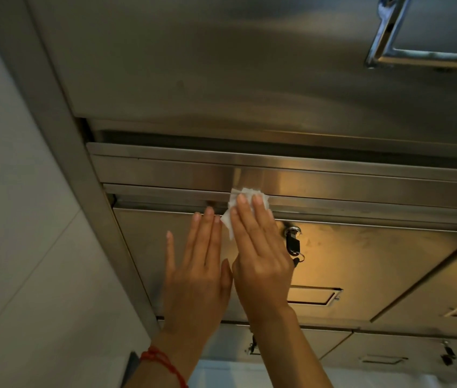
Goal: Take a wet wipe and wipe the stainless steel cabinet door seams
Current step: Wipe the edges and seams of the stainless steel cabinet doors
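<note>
Wet wipe: white, crumpled, bunched into an irregular wad with ragged edges. Long axis runs diagonally, from the upper right end at the seam down-left to a loose corner hanging between the 2 hands. It lies on the horizontal seam above the stainless steel cabinet door, just left of the door's lock with its key and ring.

Right hand: flat, fingers extended and together, fingertips pressing the wipe against the metal; pinned, not gripped in a fist.

Left hand: open, fingers straight, palm laid flat on the door face, just beside the right hand, holding nothing. Red cord on the left wrist.

Seam runs left-right, tilting slightly down to the right.
</note>
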